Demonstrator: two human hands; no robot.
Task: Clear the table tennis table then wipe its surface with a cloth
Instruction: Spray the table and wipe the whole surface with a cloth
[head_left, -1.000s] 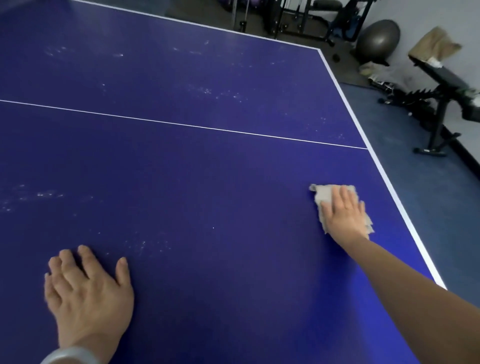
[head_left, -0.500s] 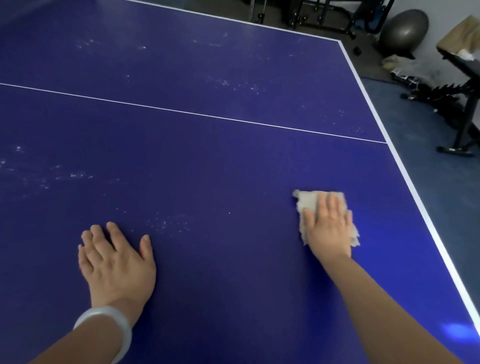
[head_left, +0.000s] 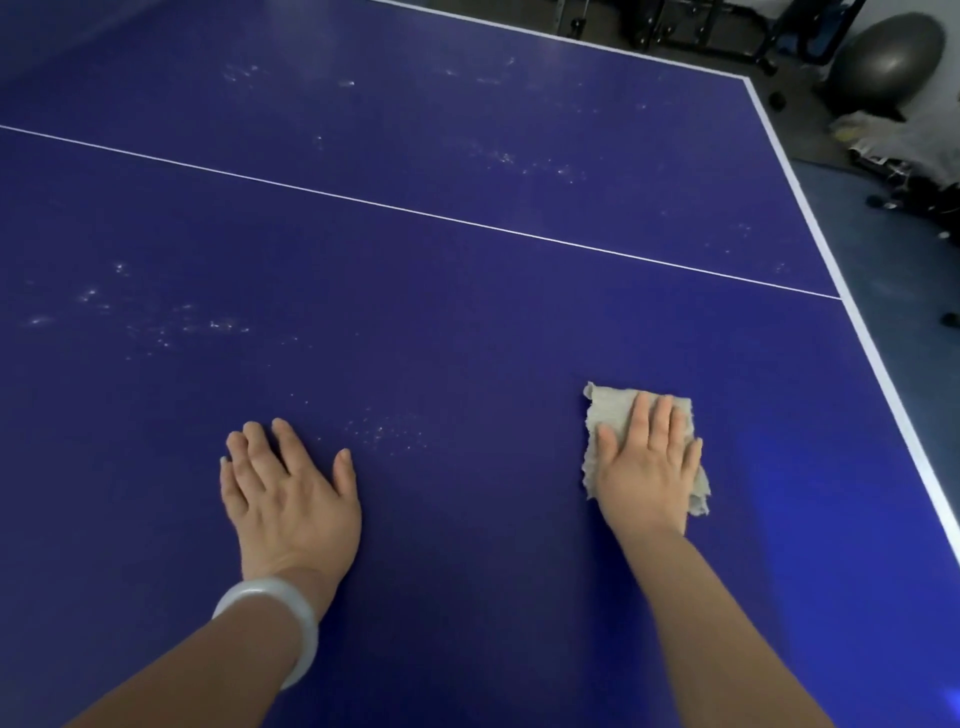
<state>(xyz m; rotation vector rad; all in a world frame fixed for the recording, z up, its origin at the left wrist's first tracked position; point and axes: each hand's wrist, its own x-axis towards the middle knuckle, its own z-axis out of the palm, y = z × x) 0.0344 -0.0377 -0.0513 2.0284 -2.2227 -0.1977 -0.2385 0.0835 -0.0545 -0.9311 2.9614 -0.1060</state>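
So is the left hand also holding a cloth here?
No, the left hand lies flat and bare on the table; only the right hand presses the cloth.

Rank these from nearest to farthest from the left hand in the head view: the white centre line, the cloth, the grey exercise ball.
From the left hand:
1. Cloth, to its right, under the right hand.
2. White centre line, ahead across the table.
3. Grey exercise ball, far right, off the table.

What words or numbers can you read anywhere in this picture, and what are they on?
None can be read.
Blue table tennis table: only white lines and pale dusty specks, no writing.
Beige crumpled cloth under the right hand: no label shows.
White smooth bangle by the left hand: plain.
Pale bundle on the floor: too blurred to tell.
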